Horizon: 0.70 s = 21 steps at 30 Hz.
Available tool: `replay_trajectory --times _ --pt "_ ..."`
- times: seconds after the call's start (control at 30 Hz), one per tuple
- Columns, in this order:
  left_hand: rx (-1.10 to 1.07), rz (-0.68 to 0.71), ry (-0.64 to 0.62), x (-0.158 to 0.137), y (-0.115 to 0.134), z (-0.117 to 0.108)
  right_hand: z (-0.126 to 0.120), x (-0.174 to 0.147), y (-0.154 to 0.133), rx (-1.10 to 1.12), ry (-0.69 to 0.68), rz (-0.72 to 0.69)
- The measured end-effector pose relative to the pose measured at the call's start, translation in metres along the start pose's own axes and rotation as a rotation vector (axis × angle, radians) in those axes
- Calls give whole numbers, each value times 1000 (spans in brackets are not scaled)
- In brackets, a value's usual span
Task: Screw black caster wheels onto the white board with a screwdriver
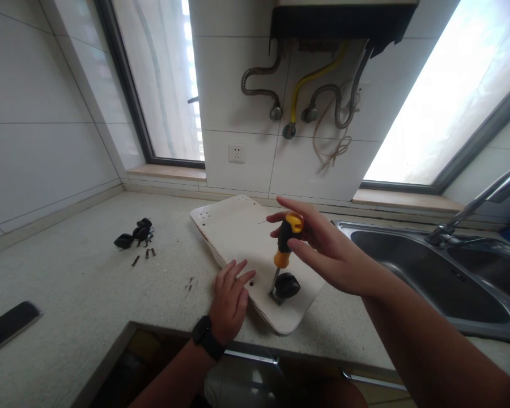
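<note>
A yellow-and-black screwdriver (284,241) stands nearly upright, slightly tilted, its tip down at the metal mounting plate of a black caster (288,285). The caster sits near the front corner of a pale wooden board (233,229). Around the upper handle is my right hand (318,238), thumb on the near side and fingers loosely stretched behind it. My left hand (230,294) lies on the board's left edge with fingers spread, near a small drilled hole. Groups of holes show at the board's far end. The screw under the tip is too small to make out.
Several black casters (141,231) and loose screws (148,254) lie on the pale counter at left. A dark flat object (9,324) is at the far left. To the right is a steel sink (425,277) with a faucet (471,209). Hoses (312,73) hang on the wall.
</note>
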<state>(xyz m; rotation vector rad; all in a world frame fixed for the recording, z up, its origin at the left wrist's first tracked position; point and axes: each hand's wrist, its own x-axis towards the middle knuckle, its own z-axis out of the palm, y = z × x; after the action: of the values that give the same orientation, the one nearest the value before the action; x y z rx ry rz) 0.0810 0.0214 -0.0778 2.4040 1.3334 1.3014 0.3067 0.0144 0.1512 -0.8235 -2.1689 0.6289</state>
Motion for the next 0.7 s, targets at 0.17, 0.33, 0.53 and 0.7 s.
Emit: replay_trajectory --times 0.17,0.33,0.53,0.7 --pt "3 -12 0 0 1 1 5 5 -1 -257 145 -44" --pt "7 -10 1 -1 0 1 2 6 -2 -161 114 -82" --pt "-1 -27 -9 -1 0 1 6 7 -3 -294 265 -60" --pt "-45 -78 1 1 10 -6 5 5 -7 -167 215 -38"
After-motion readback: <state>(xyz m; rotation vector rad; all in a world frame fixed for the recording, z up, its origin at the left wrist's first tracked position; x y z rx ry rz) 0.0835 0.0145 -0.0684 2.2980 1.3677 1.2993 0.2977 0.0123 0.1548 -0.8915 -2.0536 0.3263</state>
